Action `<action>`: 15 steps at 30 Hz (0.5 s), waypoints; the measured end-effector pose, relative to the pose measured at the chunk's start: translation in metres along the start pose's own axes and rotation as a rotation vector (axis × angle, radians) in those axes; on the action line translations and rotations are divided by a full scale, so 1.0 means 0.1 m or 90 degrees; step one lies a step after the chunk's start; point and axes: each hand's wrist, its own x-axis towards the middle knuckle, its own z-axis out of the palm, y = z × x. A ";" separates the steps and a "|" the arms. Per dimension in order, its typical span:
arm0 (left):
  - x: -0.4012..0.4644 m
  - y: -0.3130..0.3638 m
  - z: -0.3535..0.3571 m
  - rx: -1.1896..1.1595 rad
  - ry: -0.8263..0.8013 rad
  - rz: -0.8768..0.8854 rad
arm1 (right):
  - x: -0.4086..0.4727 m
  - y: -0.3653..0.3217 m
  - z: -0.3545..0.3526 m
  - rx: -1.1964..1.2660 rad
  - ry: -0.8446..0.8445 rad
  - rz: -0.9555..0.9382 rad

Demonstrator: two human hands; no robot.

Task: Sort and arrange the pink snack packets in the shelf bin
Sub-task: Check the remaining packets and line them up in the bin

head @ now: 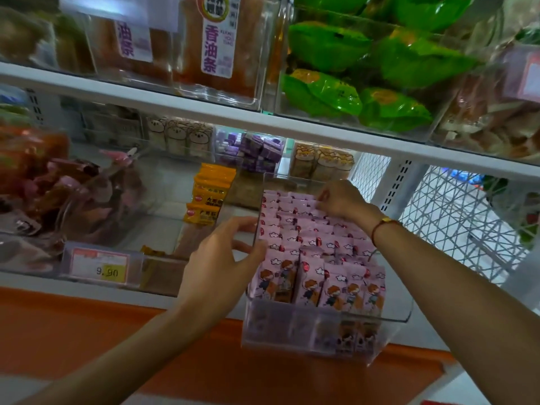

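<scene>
So the clear plastic bin [388, 317] sits on the lower shelf, its front end sticking out past the orange shelf edge [117, 331]; it's packed with pink snack packets [309, 247] standing upright in rows, cartoon kid printed on the fronts. Left hand [222, 255] is on the bin's left wall, thumb and fingers curled over the rim and gripping it; right hand [340, 200] reaches to the back rows with fingertips bent down onto the packet tops, looks like it's pinching one, though which packet exactly I can't tell. There's a red string bracelet [380, 226] on the right wrist; to the left of the bin a stack of yellow packets [209, 197], and a price tag [100, 267] reading 9.90; green bags [350, 68] fill a bin on the shelf above.
</scene>
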 end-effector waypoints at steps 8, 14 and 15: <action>-0.01 0.06 -0.04 0.019 -0.012 -0.014 | -0.13 -0.11 -0.14 0.383 0.273 0.127; 0.16 0.39 -0.15 0.069 0.062 0.024 | -0.66 -0.21 -0.25 0.687 0.441 0.238; 0.19 0.48 -0.15 0.059 0.052 0.051 | -0.78 -0.24 -0.28 0.738 0.446 0.238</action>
